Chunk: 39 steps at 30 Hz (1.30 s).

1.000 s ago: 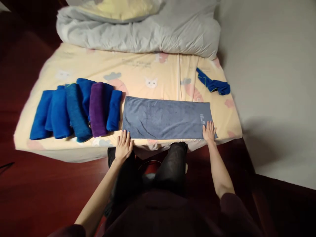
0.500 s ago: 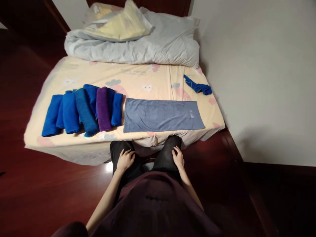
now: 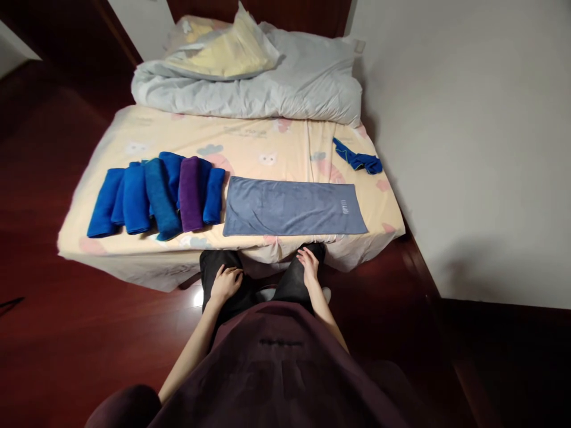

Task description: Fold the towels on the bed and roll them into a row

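A grey-blue towel (image 3: 292,208) lies flat, folded into a long strip, along the near edge of the bed (image 3: 267,139). To its left sits a row of several rolled blue towels (image 3: 138,199) with one purple towel (image 3: 190,193) among them. My left hand (image 3: 225,282) rests flat on my left thigh, fingers spread, holding nothing. My right hand (image 3: 307,266) lies on my right thigh with fingers stretched out, also holding nothing. Both hands are off the bed, just below the grey-blue towel.
A crumpled blue cloth (image 3: 359,157) lies near the bed's right edge. A grey duvet (image 3: 267,83) with a yellow pillow is bunched at the head of the bed. A white wall runs along the right. Dark red wooden floor surrounds the bed.
My hands have left the grey-blue towel's near corners and come back to rest on my thighs. My head has pulled back, so the bed looks smaller.
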### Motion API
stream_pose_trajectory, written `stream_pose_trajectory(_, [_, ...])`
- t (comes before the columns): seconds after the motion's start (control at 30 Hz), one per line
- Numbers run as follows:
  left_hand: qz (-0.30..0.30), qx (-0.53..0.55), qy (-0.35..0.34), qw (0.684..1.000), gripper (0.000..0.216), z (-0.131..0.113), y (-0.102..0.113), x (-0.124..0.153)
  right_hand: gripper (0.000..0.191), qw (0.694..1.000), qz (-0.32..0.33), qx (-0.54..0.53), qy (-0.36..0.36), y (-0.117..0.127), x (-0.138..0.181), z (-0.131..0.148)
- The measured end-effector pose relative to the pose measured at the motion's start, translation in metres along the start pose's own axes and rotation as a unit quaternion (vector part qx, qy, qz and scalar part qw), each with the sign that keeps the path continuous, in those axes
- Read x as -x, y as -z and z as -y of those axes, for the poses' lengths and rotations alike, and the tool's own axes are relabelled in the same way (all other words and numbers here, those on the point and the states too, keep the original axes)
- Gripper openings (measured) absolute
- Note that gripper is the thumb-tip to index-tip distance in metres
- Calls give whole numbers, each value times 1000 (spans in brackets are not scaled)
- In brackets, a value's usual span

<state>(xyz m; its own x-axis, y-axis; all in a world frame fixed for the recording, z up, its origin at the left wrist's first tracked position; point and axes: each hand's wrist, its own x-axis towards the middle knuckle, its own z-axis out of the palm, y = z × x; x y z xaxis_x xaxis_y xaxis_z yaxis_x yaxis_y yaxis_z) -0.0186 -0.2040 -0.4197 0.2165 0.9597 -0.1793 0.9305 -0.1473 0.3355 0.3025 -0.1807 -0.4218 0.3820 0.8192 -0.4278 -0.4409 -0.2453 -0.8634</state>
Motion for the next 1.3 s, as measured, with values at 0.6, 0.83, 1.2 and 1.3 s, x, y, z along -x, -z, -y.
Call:
stream_pose_trajectory(0.6, [34, -27, 0, 999, 39, -9, 2, -9, 27, 977, -2, -184, -108, -41, -37, 7])
stream_pose_trajectory(0.83, [60, -29, -1, 998, 42, -14, 3, -12, 17, 976, -32, -186, -111, -51, -47, 11])
stream_pose_trajectory(1.2, [153, 164, -103, 969, 50, -48, 86, -126, 9, 969, -63, -185, -149, -58, -60, 9])
stream_pose_trajectory(1.3, [136, 129, -150, 971, 51, -74, 108, -193, 5, 968, -62, -182, -160, -58, -61, 9])
